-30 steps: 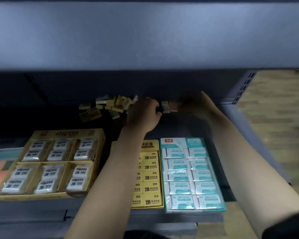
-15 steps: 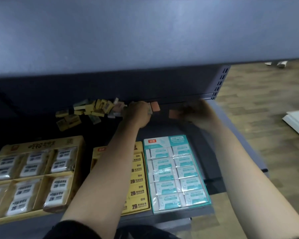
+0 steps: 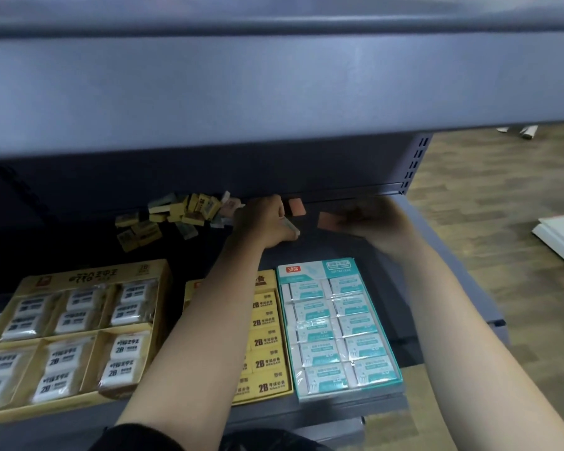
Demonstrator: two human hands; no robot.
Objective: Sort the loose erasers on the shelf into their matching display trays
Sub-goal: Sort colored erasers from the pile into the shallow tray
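We look in under a grey upper shelf at a dark metal shelf (image 3: 437, 271), with wooden floor (image 3: 502, 222) off to the right. Near left sits a brown tray (image 3: 95, 278) of white wrapped erasers. Far behind it, against the back wall, the loose erasers (image 3: 176, 213) lie tumbled in a heap, most of them yellow. Right of the brown tray a yellow tray (image 3: 267, 346) is half hidden by our forearm, and a teal tray (image 3: 336, 327) sits against it.

Our left hand (image 3: 264, 222) reaches the heap's right edge, fingers curled, grasping a pale eraser (image 3: 292, 227) that pokes out below the palm. A salmon eraser (image 3: 296, 206) shows just beyond its knuckles; we cannot tell what holds it. Further right a second salmon eraser (image 3: 328, 220) meets our right hand (image 3: 375, 219), which is too blurred to tell whether it pinches or only touches.

We judge these to be light, small blocks, firm with slight give and not fragile. Sleeved ones are likely slick and bare rubber grippy. We would pinch each across its long sides, taking from the heap's top so the rest does not slide.
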